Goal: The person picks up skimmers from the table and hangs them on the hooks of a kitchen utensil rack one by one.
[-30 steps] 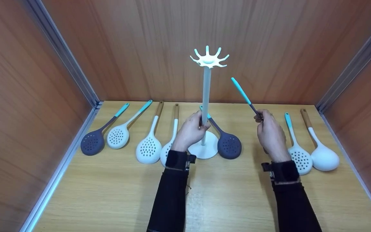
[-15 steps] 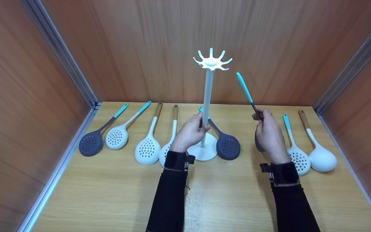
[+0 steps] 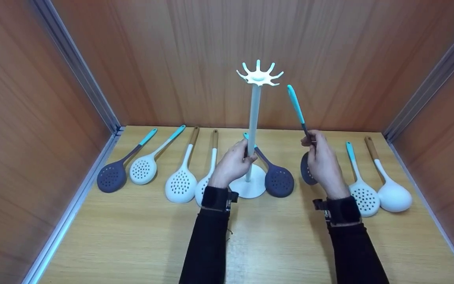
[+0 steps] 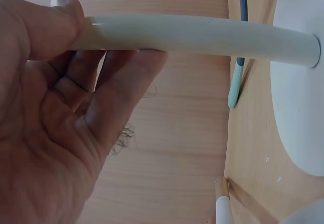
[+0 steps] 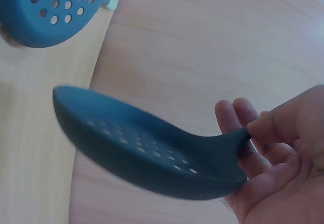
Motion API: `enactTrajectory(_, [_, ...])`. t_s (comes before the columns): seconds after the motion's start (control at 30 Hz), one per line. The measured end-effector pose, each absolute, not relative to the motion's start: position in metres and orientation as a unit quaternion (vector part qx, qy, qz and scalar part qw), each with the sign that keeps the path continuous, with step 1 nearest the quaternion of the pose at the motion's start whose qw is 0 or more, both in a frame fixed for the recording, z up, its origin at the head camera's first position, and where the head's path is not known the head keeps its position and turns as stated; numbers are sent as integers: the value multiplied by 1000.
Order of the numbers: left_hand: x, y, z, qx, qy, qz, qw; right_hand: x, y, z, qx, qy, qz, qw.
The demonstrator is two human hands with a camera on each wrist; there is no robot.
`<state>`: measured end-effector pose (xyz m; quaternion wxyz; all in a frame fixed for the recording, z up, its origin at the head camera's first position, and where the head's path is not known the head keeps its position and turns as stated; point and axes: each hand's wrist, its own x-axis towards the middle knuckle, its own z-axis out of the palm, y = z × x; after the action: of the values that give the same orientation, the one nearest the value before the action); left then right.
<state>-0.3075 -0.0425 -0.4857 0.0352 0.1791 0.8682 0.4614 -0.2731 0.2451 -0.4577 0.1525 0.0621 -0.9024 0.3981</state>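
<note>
A white stand [image 3: 253, 118] with a ring of curved hooks at its top stands upright on a round base. My left hand [image 3: 233, 163] grips its pole partway down, thumb across it in the left wrist view. My right hand [image 3: 325, 163] pinches the neck of a dark slotted skimmer [image 3: 294, 103], its turquoise handle pointing up beside the hooks without touching them. In the right wrist view the skimmer's perforated bowl [image 5: 147, 148] hangs in the air. Another dark skimmer [image 3: 279, 180] lies on the table just right of the base.
Left of the stand lie a dark skimmer [image 3: 112, 177] and several white ones, among them one with a turquoise handle [image 3: 143, 169] and one with a brown handle [image 3: 181, 184]. At the right are a white skimmer [image 3: 365, 197] and a white ladle [image 3: 395, 195]. Wooden walls enclose the table.
My right hand has shifted a little left with the skimmer, whose handle stands more upright and whose bowl now shows. The stand's top moved slightly right at first; my left hand keeps its grip.
</note>
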Motion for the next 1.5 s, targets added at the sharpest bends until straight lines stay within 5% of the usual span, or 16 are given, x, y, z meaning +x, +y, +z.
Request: enactTrajectory(1.5, [-310,-43,-490,188,877,442,22,-312,207,-398,152,-901,369,169])
